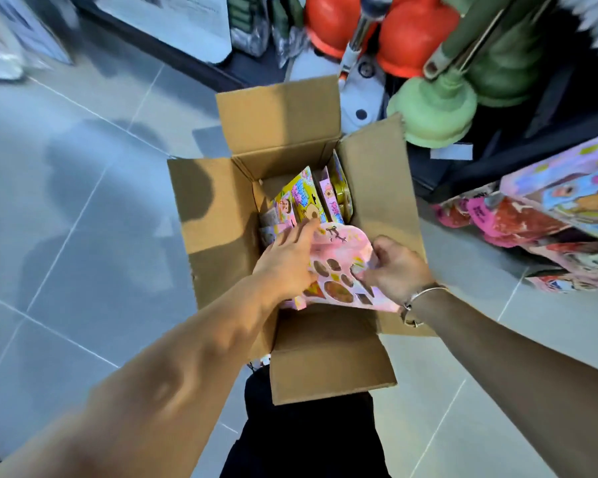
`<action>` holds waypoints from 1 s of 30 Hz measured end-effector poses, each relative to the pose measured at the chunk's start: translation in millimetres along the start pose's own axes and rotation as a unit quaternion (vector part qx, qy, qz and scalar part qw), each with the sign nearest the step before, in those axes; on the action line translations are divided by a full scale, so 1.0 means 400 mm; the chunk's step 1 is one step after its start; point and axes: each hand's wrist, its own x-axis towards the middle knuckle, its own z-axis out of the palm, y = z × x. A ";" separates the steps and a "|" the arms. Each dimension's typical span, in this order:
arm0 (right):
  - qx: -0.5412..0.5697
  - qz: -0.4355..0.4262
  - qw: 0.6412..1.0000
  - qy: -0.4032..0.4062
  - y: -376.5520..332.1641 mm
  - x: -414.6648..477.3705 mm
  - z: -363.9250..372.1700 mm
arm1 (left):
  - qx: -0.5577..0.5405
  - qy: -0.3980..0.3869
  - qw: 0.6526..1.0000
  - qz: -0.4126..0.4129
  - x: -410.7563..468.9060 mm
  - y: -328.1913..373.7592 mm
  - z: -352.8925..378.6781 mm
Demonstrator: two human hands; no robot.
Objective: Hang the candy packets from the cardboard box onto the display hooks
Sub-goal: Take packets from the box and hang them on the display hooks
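Right hand (397, 267) pinches the pink candy packet (339, 270) by its edge, left hand (287, 260) flat on it, in the cardboard box (214, 208) mouth; more packets (304, 198) inside, so most hanging looks undone.

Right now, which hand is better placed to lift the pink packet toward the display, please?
Probably the right hand: its fingers curl round the edge of the pink packet, nearer the display; the left hand lies flat on it.
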 end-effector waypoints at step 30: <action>0.171 -0.207 0.923 0.275 -0.333 -1.105 -0.912 | 0.415 0.182 0.807 0.379 -0.923 0.977 -0.796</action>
